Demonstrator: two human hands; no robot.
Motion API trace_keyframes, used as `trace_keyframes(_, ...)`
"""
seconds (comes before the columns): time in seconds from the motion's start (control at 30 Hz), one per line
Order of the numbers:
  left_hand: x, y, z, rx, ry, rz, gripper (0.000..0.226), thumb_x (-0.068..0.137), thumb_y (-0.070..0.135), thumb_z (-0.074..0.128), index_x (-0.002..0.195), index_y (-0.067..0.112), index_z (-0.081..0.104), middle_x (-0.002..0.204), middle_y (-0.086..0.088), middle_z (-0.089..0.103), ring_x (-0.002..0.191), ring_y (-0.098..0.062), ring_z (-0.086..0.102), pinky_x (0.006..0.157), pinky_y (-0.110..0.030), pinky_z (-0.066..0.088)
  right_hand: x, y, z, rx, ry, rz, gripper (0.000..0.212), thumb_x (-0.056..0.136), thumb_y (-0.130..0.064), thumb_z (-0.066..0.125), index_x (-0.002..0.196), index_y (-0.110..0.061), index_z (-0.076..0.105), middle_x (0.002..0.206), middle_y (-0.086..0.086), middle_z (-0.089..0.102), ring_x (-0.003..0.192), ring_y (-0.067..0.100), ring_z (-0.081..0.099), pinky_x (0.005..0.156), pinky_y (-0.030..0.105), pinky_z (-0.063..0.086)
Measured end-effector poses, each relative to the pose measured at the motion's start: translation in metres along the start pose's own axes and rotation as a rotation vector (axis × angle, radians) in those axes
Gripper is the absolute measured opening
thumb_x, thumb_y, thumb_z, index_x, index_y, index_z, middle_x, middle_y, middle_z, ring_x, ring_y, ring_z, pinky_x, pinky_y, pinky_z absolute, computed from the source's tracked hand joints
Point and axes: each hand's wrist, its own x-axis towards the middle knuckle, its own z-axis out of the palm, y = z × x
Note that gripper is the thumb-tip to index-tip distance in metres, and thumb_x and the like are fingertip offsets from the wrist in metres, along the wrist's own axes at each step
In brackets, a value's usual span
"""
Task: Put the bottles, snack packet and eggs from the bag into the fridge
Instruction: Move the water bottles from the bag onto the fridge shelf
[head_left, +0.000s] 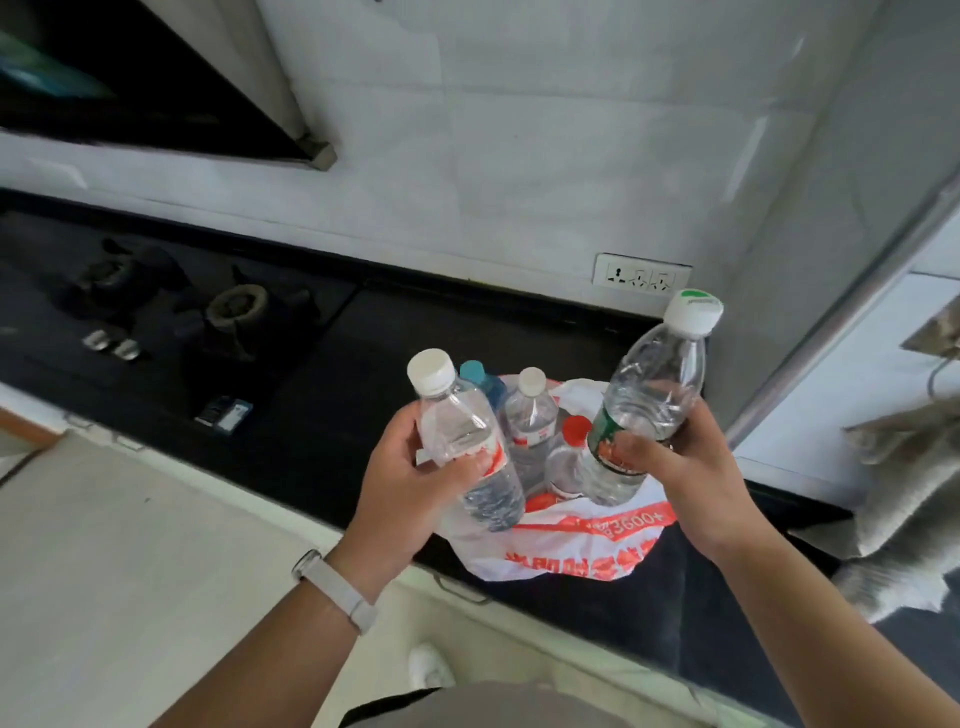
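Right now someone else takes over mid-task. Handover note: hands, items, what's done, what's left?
Left hand grips a red-label water bottle, held over the bag.
Right hand grips a green-label water bottle, also over the bag.
The plastic bag sits on the black counter. It holds a blue-capped bottle, a white-capped bottle and a red-capped bottle.
Snack packet and eggs are not visible, and I cannot make out the fridge.
Done: two bottles are out.
Left: put both in the fridge, then the three other bottles, the packet and the eggs.
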Motion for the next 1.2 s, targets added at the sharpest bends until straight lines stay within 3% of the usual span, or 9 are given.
trace_keyframes(0.2, -0.028, -0.003, -0.018, -0.130, 0.074, 0.040, 0.052, 0.060, 0.027, 0.085, 0.109, 0.028, 0.068, 0.105, -0.002, 0.072, 0.101, -0.018, 0.070, 0.077, -0.027, 0.056, -0.014, -0.005, 0.039, 0.018, -0.131, 0.020, 0.050, 0.074, -0.017, 0.079, 0.116, -0.036, 0.059, 0.111, -0.008, 0.070, 0.106, 0.013, 0.066, 0.090, 0.037, 0.052)
trace_keyframes(0.33, -0.043, -0.004, -0.046, -0.137, 0.127, 0.055, 0.050, 0.060, 0.027, 0.085, 0.108, 0.030, 0.069, 0.103, -0.001, 0.072, 0.097, -0.017, 0.070, 0.076, -0.025, 0.055, -0.019, -0.004, 0.074, 0.054, -0.198, 0.075, 0.062, 0.063, -0.037, 0.080, 0.121, -0.034, 0.058, 0.116, -0.004, 0.069, 0.110, 0.018, 0.065, 0.100, 0.052, 0.049)
trace_keyframes(0.43, -0.054, -0.006, -0.077, -0.117, 0.179, 0.045, 0.049, 0.064, 0.021, 0.084, 0.110, 0.026, 0.068, 0.099, 0.001, 0.072, 0.092, -0.014, 0.070, 0.074, -0.024, 0.055, -0.023, -0.003, 0.104, 0.058, -0.248, 0.110, 0.059, 0.064, -0.039, 0.079, 0.120, -0.035, 0.059, 0.116, -0.003, 0.070, 0.110, 0.022, 0.066, 0.102, 0.055, 0.046)
trace_keyframes(0.5, -0.064, -0.008, -0.102, -0.089, 0.220, 0.027, 0.052, 0.062, 0.026, 0.084, 0.111, 0.025, 0.067, 0.098, 0.002, 0.072, 0.092, -0.015, 0.069, 0.073, -0.024, 0.055, -0.024, 0.000, 0.129, 0.043, -0.297, 0.120, 0.047, 0.072, -0.030, 0.079, 0.115, -0.035, 0.061, 0.112, -0.002, 0.071, 0.107, 0.020, 0.067, 0.101, 0.052, 0.047)
trace_keyframes(0.63, -0.087, -0.012, -0.161, -0.038, 0.242, 0.026, 0.048, 0.061, 0.033, 0.082, 0.107, 0.031, 0.068, 0.098, 0.004, 0.072, 0.094, -0.017, 0.069, 0.073, -0.025, 0.055, -0.032, 0.000, 0.194, 0.038, -0.367, 0.136, 0.034, 0.083, -0.009, 0.073, 0.108, -0.030, 0.065, 0.101, -0.004, 0.074, 0.095, 0.012, 0.070, 0.083, 0.028, 0.053)
trace_keyframes(0.87, -0.147, -0.028, -0.296, -0.027, 0.386, 0.023, 0.042, 0.065, 0.028, 0.085, 0.101, 0.038, 0.068, 0.098, 0.007, 0.072, 0.095, -0.015, 0.067, 0.074, -0.024, 0.054, -0.074, -0.005, 0.345, -0.051, -0.541, 0.144, 0.036, 0.079, -0.020, 0.074, 0.111, -0.035, 0.065, 0.109, -0.001, 0.072, 0.104, 0.022, 0.068, 0.091, 0.044, 0.051)
trace_keyframes(1.07, -0.208, -0.044, -0.409, -0.089, 0.571, 0.017, 0.052, 0.056, 0.034, 0.085, 0.105, 0.032, 0.067, 0.098, 0.007, 0.072, 0.095, -0.013, 0.068, 0.074, -0.021, 0.053, -0.110, -0.004, 0.473, -0.115, -0.696, 0.137, 0.034, 0.085, -0.004, 0.068, 0.112, -0.024, 0.063, 0.103, -0.002, 0.073, 0.098, 0.015, 0.069, 0.081, 0.027, 0.051)
trace_keyframes(1.2, -0.250, -0.055, -0.471, -0.139, 0.719, 0.007, 0.063, 0.052, 0.040, 0.085, 0.111, 0.027, 0.066, 0.102, 0.003, 0.072, 0.101, -0.020, 0.067, 0.079, -0.027, 0.052, -0.135, 0.001, 0.554, -0.070, -0.806, 0.143, 0.036, 0.082, 0.001, 0.071, 0.110, -0.019, 0.064, 0.101, 0.001, 0.074, 0.096, 0.018, 0.069, 0.085, 0.033, 0.050)
